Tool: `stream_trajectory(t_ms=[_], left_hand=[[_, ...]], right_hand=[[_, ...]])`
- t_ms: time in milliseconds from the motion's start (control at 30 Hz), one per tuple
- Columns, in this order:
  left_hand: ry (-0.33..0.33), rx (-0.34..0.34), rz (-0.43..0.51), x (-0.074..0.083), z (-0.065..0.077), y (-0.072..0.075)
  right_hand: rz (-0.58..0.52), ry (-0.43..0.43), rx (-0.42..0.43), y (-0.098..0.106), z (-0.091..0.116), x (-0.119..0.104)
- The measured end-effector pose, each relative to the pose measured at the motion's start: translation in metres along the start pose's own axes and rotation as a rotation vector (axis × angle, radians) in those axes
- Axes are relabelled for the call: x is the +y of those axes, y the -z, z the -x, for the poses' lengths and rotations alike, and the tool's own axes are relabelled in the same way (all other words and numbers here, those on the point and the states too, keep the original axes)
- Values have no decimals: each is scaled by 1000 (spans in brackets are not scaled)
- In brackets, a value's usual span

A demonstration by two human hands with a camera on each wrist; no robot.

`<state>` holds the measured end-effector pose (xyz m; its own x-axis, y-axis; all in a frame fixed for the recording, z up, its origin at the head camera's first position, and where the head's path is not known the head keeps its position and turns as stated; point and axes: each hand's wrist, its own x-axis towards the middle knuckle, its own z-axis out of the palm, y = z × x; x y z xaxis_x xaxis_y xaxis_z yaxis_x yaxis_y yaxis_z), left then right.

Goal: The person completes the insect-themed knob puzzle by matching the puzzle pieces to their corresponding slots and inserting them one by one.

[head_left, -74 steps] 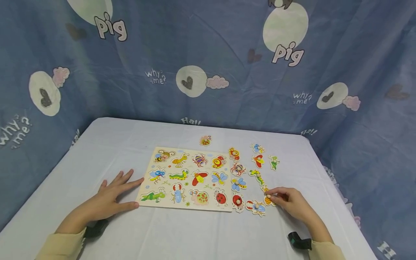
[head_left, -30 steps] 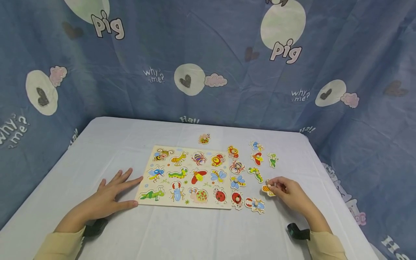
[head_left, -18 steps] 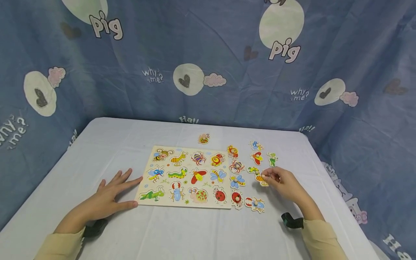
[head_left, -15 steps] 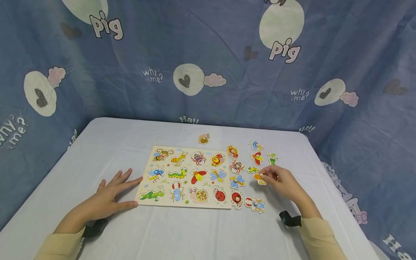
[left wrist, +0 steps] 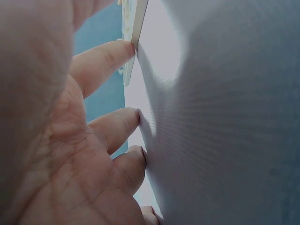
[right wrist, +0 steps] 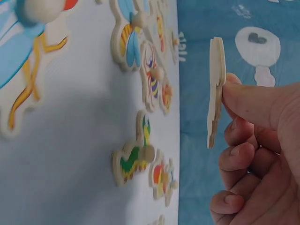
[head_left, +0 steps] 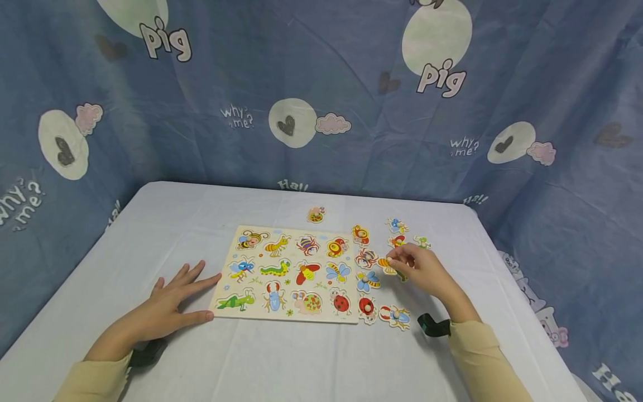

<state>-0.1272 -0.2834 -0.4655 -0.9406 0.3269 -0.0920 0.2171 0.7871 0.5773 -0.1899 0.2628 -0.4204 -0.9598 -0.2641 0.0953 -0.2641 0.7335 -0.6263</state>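
A puzzle board (head_left: 286,286) with printed insects lies flat on the white table. My left hand (head_left: 168,310) rests spread on the table at its left side, with thumb and index fingertip at the board's edge; the left wrist view has a fingertip (left wrist: 125,48) against that edge. My right hand (head_left: 422,271) pinches an orange-striped insect puzzle piece (head_left: 385,266) between thumb and fingers. Seen edge-on in the right wrist view, the held piece (right wrist: 215,93) is off the table. Beneath it lies a green caterpillar piece (right wrist: 133,157), mostly covered by the hand in the head view.
Right of the board lie knobbed pieces: a ladybird (head_left: 366,308), a stag beetle (head_left: 395,316), a dragonfly (head_left: 368,281), a spider (head_left: 366,258) and several more. A snail piece (head_left: 316,214) sits behind the board. A blue patterned curtain (head_left: 321,72) hangs at the back.
My right hand has picked up the orange-striped piece from near the stag beetle and carried it left and away from me, over the caterpillar piece. My left hand has stayed in place.
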Motion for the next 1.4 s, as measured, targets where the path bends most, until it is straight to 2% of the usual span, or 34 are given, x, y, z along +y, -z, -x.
stream_trajectory(t_ms=[367, 667, 1167, 1400], left_hand=[[6, 0, -13, 0, 0, 0], [-4, 3, -19, -3, 1, -2], [-2, -4, -12, -1, 0, -1], [2, -2, -18, -1, 0, 0]], right_hand=[[-45, -40, 24, -16, -20, -16], [-50, -13, 13, -33, -40, -28], [-110, 20, -62, -56, -69, -57], [-115, 22, -84, -60, -84, -73]])
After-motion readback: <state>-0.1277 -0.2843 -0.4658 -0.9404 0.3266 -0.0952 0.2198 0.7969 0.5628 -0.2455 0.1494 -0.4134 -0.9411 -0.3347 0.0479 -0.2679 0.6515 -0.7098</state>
